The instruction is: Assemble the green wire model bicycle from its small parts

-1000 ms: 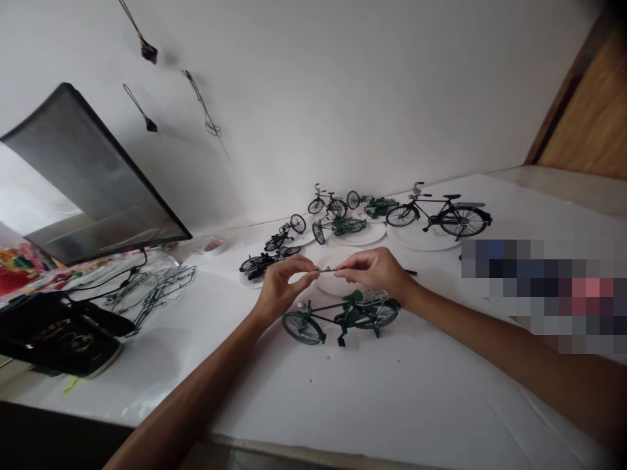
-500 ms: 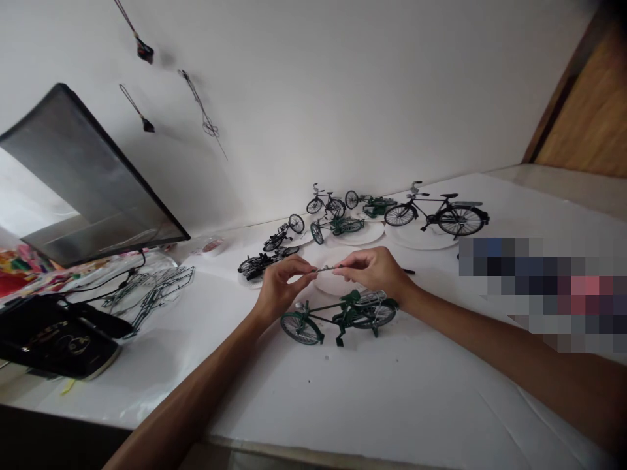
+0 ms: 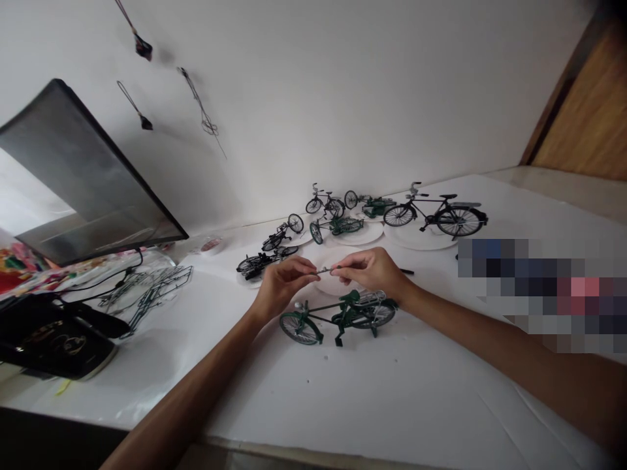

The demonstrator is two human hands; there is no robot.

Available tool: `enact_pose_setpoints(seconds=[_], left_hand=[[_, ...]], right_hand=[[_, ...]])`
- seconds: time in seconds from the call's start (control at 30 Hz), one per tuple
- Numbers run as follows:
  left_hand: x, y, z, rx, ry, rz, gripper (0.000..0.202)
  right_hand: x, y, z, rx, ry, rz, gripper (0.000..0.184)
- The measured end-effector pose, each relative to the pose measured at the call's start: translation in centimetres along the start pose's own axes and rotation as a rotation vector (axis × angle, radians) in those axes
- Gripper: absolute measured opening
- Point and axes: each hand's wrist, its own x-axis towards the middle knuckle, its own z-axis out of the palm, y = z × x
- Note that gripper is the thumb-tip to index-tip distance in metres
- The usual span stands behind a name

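Observation:
Between my two hands is a small thin metal bar that looks like a model bicycle's handlebar (image 3: 324, 270). Thumb and fingers of my left hand (image 3: 283, 284) pinch one end, and my right hand (image 3: 373, 269) pinches the other. Fingertips cover both its ends. Just below the hands, a green model bicycle (image 3: 340, 316) stands on the white table; no handlebar shows on its front. Partly behind my hands lies a white plate (image 3: 333, 284).
Behind stand a large black model bicycle (image 3: 438, 214) and a smaller black one (image 3: 326, 201). Green model bicycles (image 3: 337, 226) and folded black ones (image 3: 259, 262) rest on plates. At left are a monitor (image 3: 93, 183), wire frames (image 3: 151, 287) and a black case (image 3: 53, 336).
Both hands stay in nearly the same place, pinching the small handlebar. The bar has shifted very slightly; the camera view has moved a little.

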Motion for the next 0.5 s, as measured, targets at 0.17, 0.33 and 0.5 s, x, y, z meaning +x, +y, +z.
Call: enact_pose_setpoints(seconds=[0.17,0.33,0.5], left_hand=[[0.12,-0.26,0.12,0.005,0.039,-0.016,0.015],[0.22,-0.03,0.11,0.033,0.051,-0.057,0.013],[0.24,-0.09,-0.19,0.002,0.043,-0.095,0.017]], right_hand=[[-0.01,-0.15,-0.01,0.013,0.004,0.018,0.022],[-0.04,-0.07,-0.08,0.026,-0.002,0.036,0.028],[-0.02,0.11,-0.2,0.038,-0.012,0.067,0.034]])
